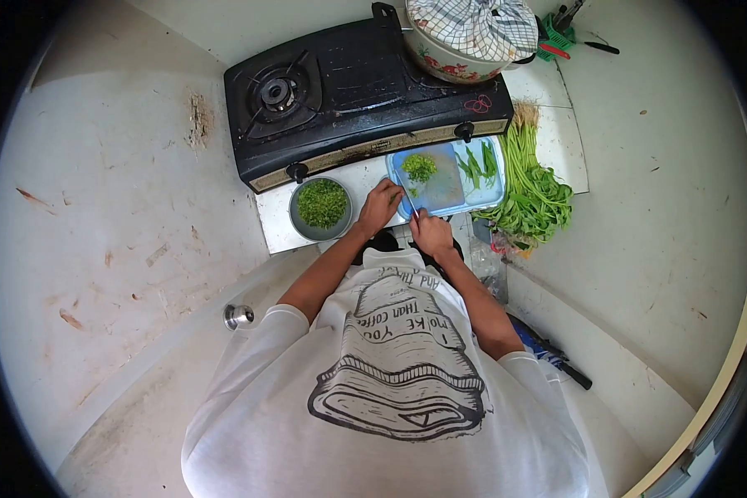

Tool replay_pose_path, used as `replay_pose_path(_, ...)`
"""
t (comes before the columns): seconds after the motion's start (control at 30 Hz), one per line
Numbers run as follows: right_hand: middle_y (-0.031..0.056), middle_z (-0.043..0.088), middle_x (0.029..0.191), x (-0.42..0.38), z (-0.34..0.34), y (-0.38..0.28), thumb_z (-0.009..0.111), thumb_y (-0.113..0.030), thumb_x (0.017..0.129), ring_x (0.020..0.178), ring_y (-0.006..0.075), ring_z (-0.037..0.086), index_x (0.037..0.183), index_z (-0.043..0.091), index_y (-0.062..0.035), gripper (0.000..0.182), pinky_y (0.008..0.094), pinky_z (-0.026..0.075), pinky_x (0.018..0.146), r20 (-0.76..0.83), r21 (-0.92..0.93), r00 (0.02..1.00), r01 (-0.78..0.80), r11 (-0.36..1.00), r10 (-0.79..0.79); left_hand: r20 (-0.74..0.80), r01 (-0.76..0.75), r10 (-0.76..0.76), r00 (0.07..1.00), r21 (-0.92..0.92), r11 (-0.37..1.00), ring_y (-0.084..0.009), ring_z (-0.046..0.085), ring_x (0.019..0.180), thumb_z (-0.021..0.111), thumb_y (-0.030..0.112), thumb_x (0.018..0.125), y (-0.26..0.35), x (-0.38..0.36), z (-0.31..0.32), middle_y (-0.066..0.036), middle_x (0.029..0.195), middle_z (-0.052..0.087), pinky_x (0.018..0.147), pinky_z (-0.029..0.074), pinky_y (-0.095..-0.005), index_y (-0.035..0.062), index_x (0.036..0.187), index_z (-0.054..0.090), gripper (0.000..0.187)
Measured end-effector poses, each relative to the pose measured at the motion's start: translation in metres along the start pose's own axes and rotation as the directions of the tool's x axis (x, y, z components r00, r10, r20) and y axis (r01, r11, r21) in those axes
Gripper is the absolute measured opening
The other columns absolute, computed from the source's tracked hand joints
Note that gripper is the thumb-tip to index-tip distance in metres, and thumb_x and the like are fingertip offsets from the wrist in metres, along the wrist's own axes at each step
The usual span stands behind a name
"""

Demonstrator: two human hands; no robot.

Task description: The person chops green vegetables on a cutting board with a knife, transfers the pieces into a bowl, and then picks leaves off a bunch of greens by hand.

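My right hand point(433, 233) is wrapped round the handle of a knife point(408, 196), whose thin blade points up and left over a blue tray point(450, 209). At the tray's left edge, close to the blade, my left hand point(381, 204) has its fingers bent together; whatever they pinch is hidden. Finely chopped greens point(420, 167) lie in a small heap on the tray's darker blue part, just beyond the blade. Several long green pieces point(477, 163) rest in the lighter right part. Left of my left hand stands a grey bowl point(295, 217) full of chopped greens point(322, 203).
A black two-burner stove point(361, 91) stands behind the tray, with a cloth-topped flowered pot point(456, 66) on its right. Leafy green stalks point(529, 178) lie at the counter's right end. A green basket point(558, 35) with utensils sits in the far corner. Walls enclose both sides.
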State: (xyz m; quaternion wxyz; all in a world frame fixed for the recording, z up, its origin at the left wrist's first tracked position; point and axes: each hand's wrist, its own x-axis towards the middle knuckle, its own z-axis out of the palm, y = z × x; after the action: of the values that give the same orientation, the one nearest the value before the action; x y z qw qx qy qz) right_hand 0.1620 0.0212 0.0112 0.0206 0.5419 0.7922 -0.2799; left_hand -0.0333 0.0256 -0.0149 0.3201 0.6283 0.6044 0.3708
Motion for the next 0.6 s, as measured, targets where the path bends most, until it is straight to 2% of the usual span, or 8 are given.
replay_pose_path(0.17, 0.0277, 0.072, 0.078, 0.006, 0.002, -0.003, 0.053, -0.036, 0.103, 0.074, 0.0471, 0.072, 0.102, 0.063, 0.0009, 0.038, 0.0571, 0.058, 0.072, 0.021, 0.008, 0.999, -0.037, 0.999, 0.037, -0.020, -0.042, 0.042, 0.999, -0.022, 0.999, -0.0373, 0.070, 0.090, 0.068, -0.002, 0.090, 0.002, -0.004, -0.005, -0.018, 0.100, 0.068, 0.083, 0.058, -0.0426, 0.0016, 0.106, 0.076, 0.019)
replay_pose_path(0.27, 0.0282, 0.072, 0.079, 0.010, 0.001, -0.007, 0.053, -0.037, 0.103, 0.076, 0.0471, 0.072, 0.103, 0.063, 0.0010, 0.039, 0.0566, 0.058, 0.073, -0.003, 0.003, 1.000, -0.015, 1.000, 0.015, -0.023, -0.030, 0.029, 0.999, -0.043, 0.999, -0.0363, 0.071, 0.090, 0.067, -0.003, 0.089, 0.000, -0.003, -0.005, -0.017, 0.099, 0.069, 0.082, 0.058, -0.0419, 0.0019, 0.106, 0.076, 0.019)
replay_pose_path(0.47, 0.0268, 0.072, 0.078, 0.003, 0.001, -0.004, 0.053, -0.037, 0.103, 0.076, 0.0449, 0.074, 0.103, 0.064, 0.0015, 0.040, 0.0546, 0.060, 0.073, 0.010, -0.031, 0.999, -0.041, 0.999, 0.042, 0.018, 0.098, -0.097, 0.995, -0.084, 0.992, -0.0347, 0.072, 0.088, 0.068, -0.002, 0.088, 0.007, 0.002, -0.009, -0.016, 0.096, 0.070, 0.081, 0.059, -0.0414, 0.0013, 0.101, 0.074, 0.014)
replay_pose_path(0.6, 0.0264, 0.072, 0.077, -0.001, -0.001, -0.001, 0.053, -0.038, 0.102, 0.074, 0.0448, 0.073, 0.103, 0.064, 0.0009, 0.040, 0.0547, 0.060, 0.072, 0.009, -0.037, 0.998, -0.056, 0.998, 0.056, 0.044, 0.058, -0.055, 0.998, -0.066, 0.996, -0.0351, 0.071, 0.088, 0.068, -0.001, 0.089, 0.005, 0.003, -0.011, -0.016, 0.096, 0.070, 0.080, 0.058, -0.0420, 0.0021, 0.100, 0.073, 0.012)
